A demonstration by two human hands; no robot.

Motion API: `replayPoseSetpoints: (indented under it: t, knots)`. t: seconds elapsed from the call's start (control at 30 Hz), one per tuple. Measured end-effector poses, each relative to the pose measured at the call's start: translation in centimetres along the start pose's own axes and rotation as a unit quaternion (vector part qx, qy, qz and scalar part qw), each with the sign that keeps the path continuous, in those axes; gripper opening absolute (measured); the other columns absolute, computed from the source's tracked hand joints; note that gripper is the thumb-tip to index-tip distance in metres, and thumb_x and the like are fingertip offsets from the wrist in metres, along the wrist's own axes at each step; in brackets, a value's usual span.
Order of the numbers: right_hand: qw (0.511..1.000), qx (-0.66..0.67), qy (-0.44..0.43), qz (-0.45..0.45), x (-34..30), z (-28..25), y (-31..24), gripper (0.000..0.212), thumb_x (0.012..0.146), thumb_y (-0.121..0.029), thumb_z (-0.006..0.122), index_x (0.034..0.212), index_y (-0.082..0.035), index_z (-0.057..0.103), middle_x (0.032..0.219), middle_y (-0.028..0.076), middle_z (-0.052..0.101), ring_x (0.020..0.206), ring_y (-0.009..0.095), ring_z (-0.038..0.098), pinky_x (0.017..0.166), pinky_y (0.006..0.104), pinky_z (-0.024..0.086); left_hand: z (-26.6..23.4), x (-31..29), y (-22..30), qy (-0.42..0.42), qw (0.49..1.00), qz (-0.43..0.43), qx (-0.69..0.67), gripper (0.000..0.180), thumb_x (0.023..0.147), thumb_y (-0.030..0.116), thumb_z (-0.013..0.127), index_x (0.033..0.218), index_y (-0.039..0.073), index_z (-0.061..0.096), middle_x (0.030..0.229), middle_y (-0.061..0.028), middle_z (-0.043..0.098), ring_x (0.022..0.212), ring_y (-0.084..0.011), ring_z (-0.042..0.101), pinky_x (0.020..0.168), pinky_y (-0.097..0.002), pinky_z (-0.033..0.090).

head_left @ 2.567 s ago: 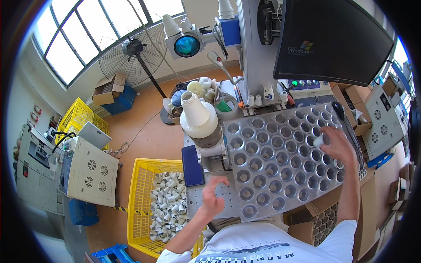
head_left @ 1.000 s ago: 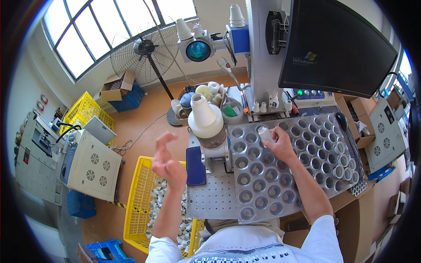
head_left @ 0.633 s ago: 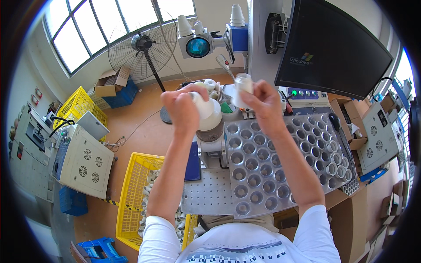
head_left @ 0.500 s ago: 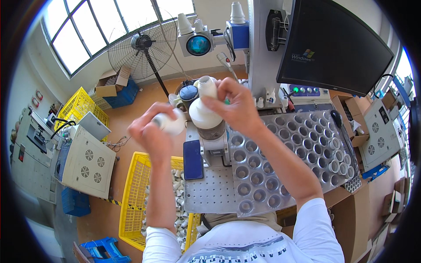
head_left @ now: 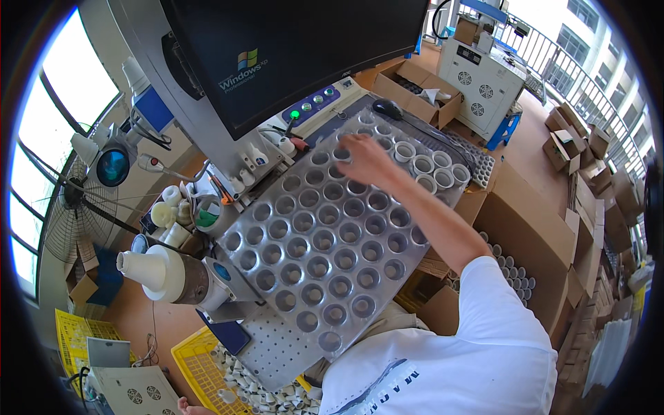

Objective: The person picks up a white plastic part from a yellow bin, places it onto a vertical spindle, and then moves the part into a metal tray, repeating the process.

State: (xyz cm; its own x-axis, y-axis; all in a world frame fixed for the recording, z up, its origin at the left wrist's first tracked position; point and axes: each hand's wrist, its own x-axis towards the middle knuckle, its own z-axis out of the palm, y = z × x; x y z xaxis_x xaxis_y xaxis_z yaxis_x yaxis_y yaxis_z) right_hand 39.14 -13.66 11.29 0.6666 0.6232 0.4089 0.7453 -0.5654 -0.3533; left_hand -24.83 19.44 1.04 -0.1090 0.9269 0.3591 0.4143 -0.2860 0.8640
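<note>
My right hand (head_left: 365,162) is over the far part of the clear plastic tray (head_left: 315,282), its fingers bent together down at one of the round pockets. Whatever they pinch is hidden under the hand. White cups (head_left: 423,164) sit in pockets to its right. At the bottom edge, only a bit of my left hand (head_left: 192,408) shows, fingers apart, beside the yellow basket (head_left: 188,356). A white cone-shaped part (head_left: 227,395) is just right of that hand, over the many small white parts in the basket. Another white cone (head_left: 149,270) is mounted on the machine's round holder (head_left: 195,278).
A monitor (head_left: 297,52) overhangs the tray's far side, with a button panel (head_left: 318,100) and mouse (head_left: 387,108) below it. A dark blue phone (head_left: 225,332) lies on the perforated metal plate (head_left: 277,346). At right stands an open carton (head_left: 529,214).
The view has turned right. My right hand has left the white cone at the machine and moved over the tray. My left hand has dropped low beside the basket, the white part out of it.
</note>
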Motion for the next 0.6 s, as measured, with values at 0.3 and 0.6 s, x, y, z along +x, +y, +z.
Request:
replayPoseSetpoints:
  t: [0.3, 0.6]
  knots:
    - [0.967, -0.103, -0.180, 0.147, -3.5, -9.0, 8.4, 0.045, 0.067, -0.006, 0.070, 0.111, 0.000, 0.067, 0.111, 0.023, 0.067, 0.110, 0.039, 0.062, 0.097, 0.0442, 0.048, 9.0, -9.7, 13.2, -0.112, 0.970, 0.174, -0.127, 0.039, 0.081, 0.027, 0.046, 0.088, -0.007, 0.064, 0.092, -0.0113, 0.066, 0.086, -0.0229, 0.062, 0.083, -0.0331, 0.049]
    - [0.956, 0.240, -0.166, -0.021, -1.3, -0.1, -8.8, 0.040, 0.071, -0.014, 0.079, 0.102, -0.002, 0.056, 0.087, 0.013, 0.063, 0.076, 0.022, 0.061, 0.070, 0.0354, 0.050, 15.3, -20.1, 17.4, -0.433, 0.851, 0.284, -0.093, 0.054, 0.066, -0.005, 0.049, 0.120, -0.006, 0.056, 0.117, -0.0182, 0.062, 0.116, -0.0422, 0.053, 0.103, -0.0442, 0.043]
